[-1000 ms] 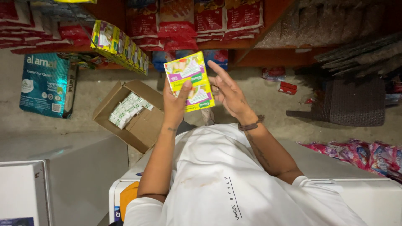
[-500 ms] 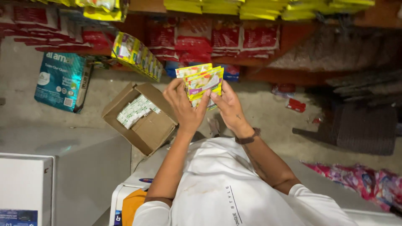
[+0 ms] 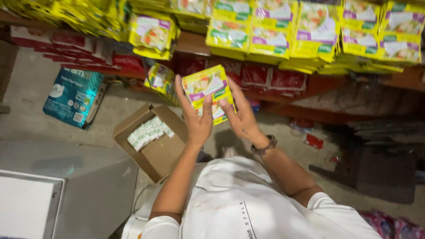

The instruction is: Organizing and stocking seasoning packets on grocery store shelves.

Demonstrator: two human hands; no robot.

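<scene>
Both hands are raised in front of a shelf [image 3: 310, 86], sharing a small stack of yellow packets [image 3: 208, 90]. The left hand [image 3: 197, 117] has its grip closed on the stack from the left — thumb across the front, fingers behind. The right hand [image 3: 241, 117] holds the stack's right edge with thumb on the front and fingers spread up along the side, a grip only partly closed; a dark band [image 3: 264, 145] sits on that wrist. The packets are held upright, just below a row of hanging packets [image 3: 318, 31] of the same yellow kind. Behind the stack, red packets [image 3: 272, 79] line the shelf. On the floor to the left lie an open carton [image 3: 155, 152] with small white packs [image 3: 148, 132] inside, and further left a teal bag [image 3: 75, 97].
</scene>
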